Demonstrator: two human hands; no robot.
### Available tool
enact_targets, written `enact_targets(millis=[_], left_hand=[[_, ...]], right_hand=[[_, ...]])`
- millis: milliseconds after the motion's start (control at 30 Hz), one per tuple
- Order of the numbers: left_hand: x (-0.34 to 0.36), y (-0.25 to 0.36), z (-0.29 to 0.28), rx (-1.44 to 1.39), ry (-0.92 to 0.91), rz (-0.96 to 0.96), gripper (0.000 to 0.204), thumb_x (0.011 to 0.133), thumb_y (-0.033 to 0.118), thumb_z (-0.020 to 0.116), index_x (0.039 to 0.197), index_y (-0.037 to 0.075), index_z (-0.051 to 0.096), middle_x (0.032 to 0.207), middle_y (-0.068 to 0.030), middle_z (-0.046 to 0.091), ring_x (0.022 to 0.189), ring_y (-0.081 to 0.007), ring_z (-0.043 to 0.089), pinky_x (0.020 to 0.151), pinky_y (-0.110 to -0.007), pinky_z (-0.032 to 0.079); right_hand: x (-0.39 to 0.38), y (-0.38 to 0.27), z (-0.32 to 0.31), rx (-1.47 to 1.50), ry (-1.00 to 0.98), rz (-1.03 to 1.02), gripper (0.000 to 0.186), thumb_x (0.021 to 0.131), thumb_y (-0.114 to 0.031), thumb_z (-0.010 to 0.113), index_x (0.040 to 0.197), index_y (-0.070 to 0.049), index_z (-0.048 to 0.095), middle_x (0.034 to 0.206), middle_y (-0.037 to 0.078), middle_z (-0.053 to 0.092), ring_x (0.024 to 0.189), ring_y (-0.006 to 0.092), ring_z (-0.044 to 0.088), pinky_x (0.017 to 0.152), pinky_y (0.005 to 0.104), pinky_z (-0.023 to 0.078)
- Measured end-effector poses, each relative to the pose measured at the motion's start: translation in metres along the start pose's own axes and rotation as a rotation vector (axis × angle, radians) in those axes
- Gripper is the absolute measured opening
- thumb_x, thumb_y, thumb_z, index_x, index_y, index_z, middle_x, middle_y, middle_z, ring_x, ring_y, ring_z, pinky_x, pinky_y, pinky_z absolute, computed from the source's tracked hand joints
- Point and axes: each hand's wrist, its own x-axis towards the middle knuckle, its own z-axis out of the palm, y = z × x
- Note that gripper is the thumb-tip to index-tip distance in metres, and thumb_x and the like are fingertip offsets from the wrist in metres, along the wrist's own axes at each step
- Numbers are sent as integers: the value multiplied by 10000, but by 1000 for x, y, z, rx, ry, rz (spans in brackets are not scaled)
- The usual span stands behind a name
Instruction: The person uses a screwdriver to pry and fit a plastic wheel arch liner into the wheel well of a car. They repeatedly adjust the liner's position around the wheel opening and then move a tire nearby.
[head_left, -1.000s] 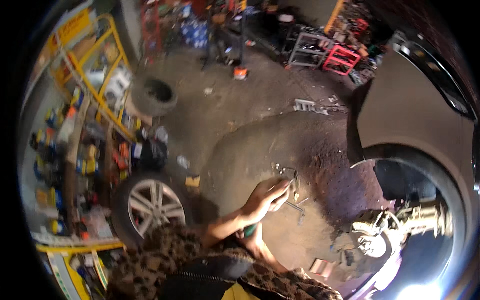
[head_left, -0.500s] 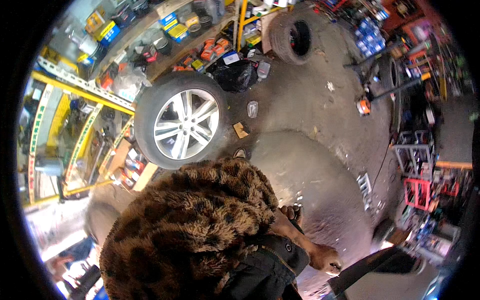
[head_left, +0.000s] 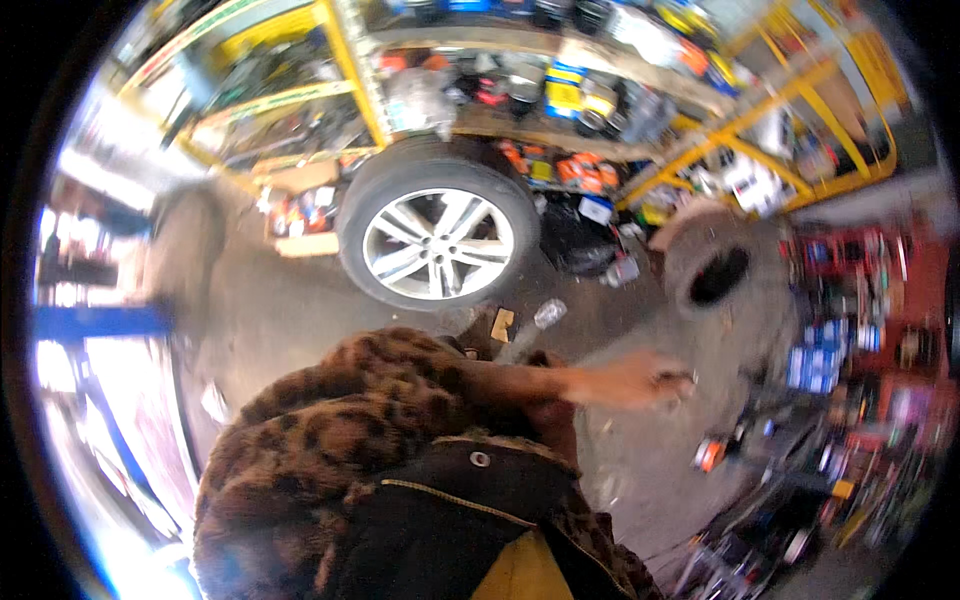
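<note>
My left hand [head_left: 635, 381] reaches out to the right past the brown spotted furry sleeve [head_left: 385, 375], over the concrete floor. Its fingers look partly bent but are smeared, so any small thing in them does not show. Below and behind that forearm, part of my right arm [head_left: 552, 425] shows; its fingers are hidden. Neither hand visibly touches anything about it. Ahead, a wheel with a silver multi-spoke rim [head_left: 438, 245] and black tyre leans against the shelving. A bare tyre [head_left: 690, 255] rests on the floor farther right.
Yellow-framed shelves [head_left: 355, 75] full of boxes and parts line the far side. A black plastic bag [head_left: 575, 240], a clear crumpled piece [head_left: 549, 313] and a cardboard scrap [head_left: 503, 323] lie near the wheel. Blue-and-white packs [head_left: 815, 360] and tools crowd the right; a blue post [head_left: 100, 321] stands left.
My view has swung to the right, so the wheel and bare tyre sit differently in it. My left arm, earlier pointing down to the right, now stretches straight out to the right.
</note>
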Motion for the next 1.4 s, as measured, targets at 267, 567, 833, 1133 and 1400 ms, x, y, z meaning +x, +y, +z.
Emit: enact_targets(millis=[267,567,833,1133,1400], left_hand=[[-188,-24,-185,-587,1520,-261,205,964,301,526,940,113,604,603,57,387,478,-91,335,425,-265,240],[-390,-22,92,-577,2295,146,159,984,264,553,1006,108,579,620,65,372,448,-34,284,375,-189,194],[-376,-67,140,-781,2482,328,173,960,288,593,1006,121,600,645,54,413,468,-36,292,397,-198,192],[-270,-56,-77,-577,1922,-97,254,996,274,538,1074,41,603,639,52,412,492,-48,314,427,-217,240],[-152,-112,-148,-425,1662,-522,353,1006,304,553,1121,-9,671,651,56,466,525,-43,367,453,-232,286]], right_hand=[[80,6,9,-291,-342,852,241,960,-221,529,1091,-39,619,978,117,684,852,258,671,760,392,544],[138,20,-51,-344,-173,1105,216,932,-246,538,875,-70,651,747,74,675,662,226,648,593,364,540],[152,44,40,-657,-508,1050,175,846,-48,479,926,-55,635,744,75,650,615,181,625,541,301,507],[279,28,41,-770,-377,748,182,894,-146,529,1007,-36,620,796,96,678,661,194,650,544,301,481],[549,86,-58,-936,74,153,209,867,-159,537,981,-37,663,845,109,711,685,190,664,586,324,493]])
